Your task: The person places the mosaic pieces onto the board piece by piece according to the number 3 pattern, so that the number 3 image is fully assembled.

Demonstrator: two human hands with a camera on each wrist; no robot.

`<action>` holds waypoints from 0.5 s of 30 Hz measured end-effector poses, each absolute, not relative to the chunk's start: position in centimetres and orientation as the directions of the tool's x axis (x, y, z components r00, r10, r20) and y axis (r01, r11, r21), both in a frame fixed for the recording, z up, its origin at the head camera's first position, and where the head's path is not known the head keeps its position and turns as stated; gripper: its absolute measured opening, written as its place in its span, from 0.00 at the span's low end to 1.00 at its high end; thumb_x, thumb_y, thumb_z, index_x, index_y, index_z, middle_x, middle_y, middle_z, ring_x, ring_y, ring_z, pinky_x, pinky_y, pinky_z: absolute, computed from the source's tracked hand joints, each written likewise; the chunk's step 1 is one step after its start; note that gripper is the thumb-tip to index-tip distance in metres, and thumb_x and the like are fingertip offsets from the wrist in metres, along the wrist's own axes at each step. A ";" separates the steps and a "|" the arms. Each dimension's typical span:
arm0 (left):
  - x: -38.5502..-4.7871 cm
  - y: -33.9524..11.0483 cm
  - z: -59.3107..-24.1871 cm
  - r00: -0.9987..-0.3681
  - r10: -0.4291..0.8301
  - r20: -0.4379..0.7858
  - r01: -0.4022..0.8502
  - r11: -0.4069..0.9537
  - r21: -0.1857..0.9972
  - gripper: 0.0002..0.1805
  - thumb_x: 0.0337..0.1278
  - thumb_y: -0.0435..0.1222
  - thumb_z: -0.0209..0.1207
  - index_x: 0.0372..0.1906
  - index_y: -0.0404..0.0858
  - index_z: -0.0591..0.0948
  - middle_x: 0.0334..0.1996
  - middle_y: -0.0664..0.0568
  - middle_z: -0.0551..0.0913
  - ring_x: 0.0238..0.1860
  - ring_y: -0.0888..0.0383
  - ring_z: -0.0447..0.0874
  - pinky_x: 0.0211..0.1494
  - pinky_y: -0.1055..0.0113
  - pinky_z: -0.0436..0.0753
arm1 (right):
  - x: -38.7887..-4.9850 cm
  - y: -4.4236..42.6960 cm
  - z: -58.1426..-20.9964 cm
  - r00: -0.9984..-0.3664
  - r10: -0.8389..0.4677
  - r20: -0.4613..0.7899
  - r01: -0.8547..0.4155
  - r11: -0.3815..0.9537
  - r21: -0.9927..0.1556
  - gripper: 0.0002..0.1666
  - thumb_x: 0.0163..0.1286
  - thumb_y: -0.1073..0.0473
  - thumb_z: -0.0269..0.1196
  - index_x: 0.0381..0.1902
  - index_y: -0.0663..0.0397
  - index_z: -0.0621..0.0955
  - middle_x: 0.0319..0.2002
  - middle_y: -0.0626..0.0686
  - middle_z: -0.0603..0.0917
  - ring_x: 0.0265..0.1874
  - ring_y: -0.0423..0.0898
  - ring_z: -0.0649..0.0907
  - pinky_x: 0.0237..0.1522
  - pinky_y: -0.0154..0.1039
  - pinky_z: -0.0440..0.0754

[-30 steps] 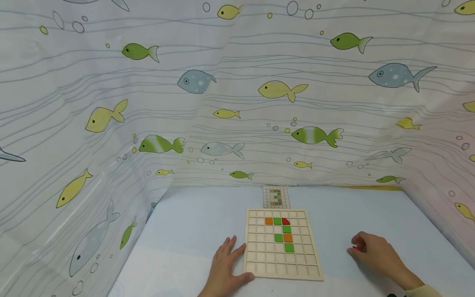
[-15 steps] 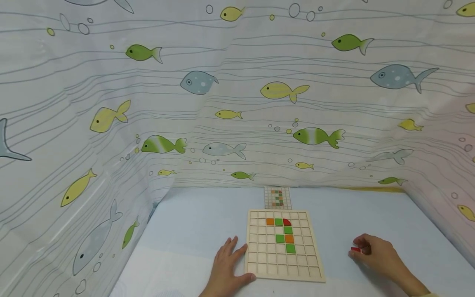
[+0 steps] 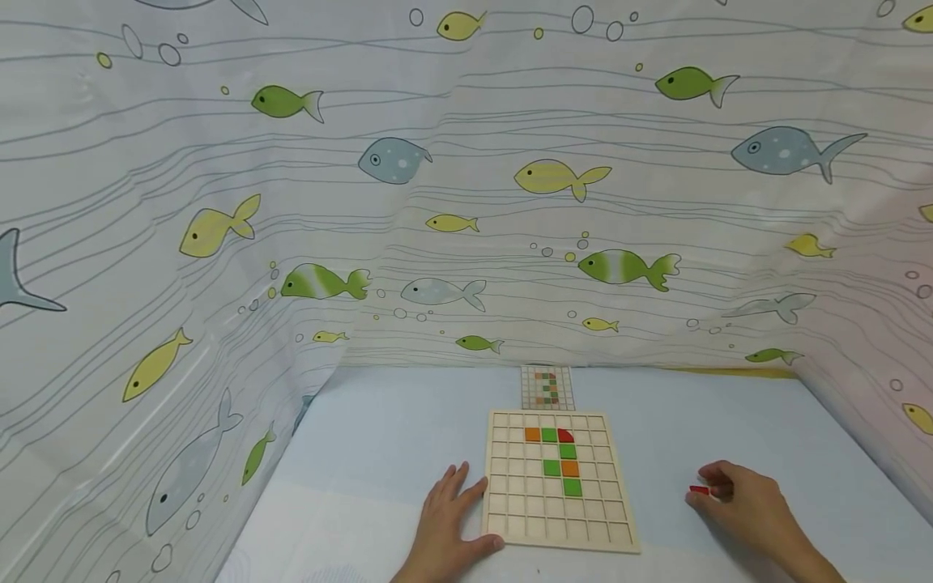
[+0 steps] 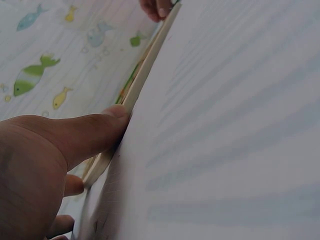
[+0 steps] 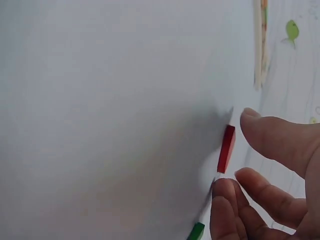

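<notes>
Grid board (image 3: pixel 510 518): lying flat on the counter (image 3: pixel 379 437), its side edges running from near to far, its far edge meeting the card (image 3: pixel 530 400) in the head view.
Card: resting ahead of the grid board at the counter's far edge, where the fish-printed curtain (image 3: pixel 466 190) is rising; its coloured squares are forming a figure like a 3.
Set tiles (image 3: pixel 573 487): occupying cells in the far and middle rows, with orange and green squares joining one red tile whose far right corner is rounding off.
Left hand (image 3: pixel 446 530): touching the grid board's near left corner with its thumb; fingers are spreading along the left edge.
Right hand (image 3: pixel 747 502): staying right of the grid board, a band of counter separating them; fingers are curling around the red piece (image 5: pixel 226 149); thumb contact cannot be told.
Red piece: showing between thumb and fingertips, its visible long edge running sideways, one end pointing toward the grid board.
Green piece (image 5: pixel 196 231): showing partly beside the right fingertips.
</notes>
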State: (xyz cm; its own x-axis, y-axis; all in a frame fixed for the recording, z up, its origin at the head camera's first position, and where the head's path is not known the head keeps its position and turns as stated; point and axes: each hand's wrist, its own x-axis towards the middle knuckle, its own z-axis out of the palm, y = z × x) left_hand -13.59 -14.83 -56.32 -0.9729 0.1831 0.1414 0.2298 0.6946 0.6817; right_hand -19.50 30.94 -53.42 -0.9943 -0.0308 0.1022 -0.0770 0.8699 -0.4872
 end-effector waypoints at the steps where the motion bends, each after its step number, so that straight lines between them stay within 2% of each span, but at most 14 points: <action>1: -13.6 -14.8 -56.4 -0.973 0.185 0.139 0.229 0.696 0.680 0.47 0.49 0.60 0.76 0.73 0.43 0.78 0.81 0.35 0.64 0.82 0.29 0.55 0.78 0.23 0.56 | -19.4 31.1 -53.4 -0.994 -0.031 0.105 -0.079 0.868 -0.489 0.27 0.58 0.47 0.81 0.45 0.61 0.87 0.39 0.52 0.91 0.34 0.44 0.87 0.35 0.37 0.86; 4: -13.7 -14.8 -56.4 -0.973 0.188 0.133 0.228 0.702 0.674 0.47 0.49 0.60 0.76 0.73 0.43 0.78 0.80 0.35 0.65 0.82 0.29 0.55 0.78 0.23 0.56 | -19.2 31.4 -53.3 -0.995 -0.040 0.095 -0.081 0.875 -0.477 0.24 0.59 0.46 0.80 0.43 0.59 0.88 0.36 0.47 0.90 0.32 0.40 0.84 0.32 0.32 0.80; 9: -13.6 -14.8 -56.1 -0.972 0.191 0.137 0.233 0.703 0.672 0.47 0.49 0.60 0.76 0.73 0.42 0.78 0.80 0.35 0.65 0.81 0.29 0.56 0.77 0.22 0.57 | -19.1 31.3 -53.3 -0.998 -0.037 0.060 -0.061 0.878 -0.474 0.21 0.61 0.47 0.79 0.40 0.58 0.88 0.32 0.44 0.87 0.31 0.39 0.81 0.31 0.33 0.78; 15: -13.5 -14.7 -55.7 -0.972 0.191 0.134 0.231 0.708 0.668 0.47 0.49 0.59 0.76 0.73 0.43 0.78 0.81 0.35 0.64 0.81 0.29 0.55 0.77 0.23 0.57 | -19.2 31.0 -53.4 -0.999 -0.021 0.038 -0.036 0.875 -0.482 0.18 0.61 0.50 0.79 0.40 0.58 0.88 0.31 0.44 0.87 0.31 0.41 0.81 0.31 0.35 0.77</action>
State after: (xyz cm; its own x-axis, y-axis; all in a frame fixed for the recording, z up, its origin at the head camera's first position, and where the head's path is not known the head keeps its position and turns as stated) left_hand -13.51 -14.69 -55.71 -0.9724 0.1911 0.1339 0.2310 0.7077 0.6677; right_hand -19.17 31.05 -53.39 -0.9991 -0.0205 0.0376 -0.0361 0.8754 -0.4821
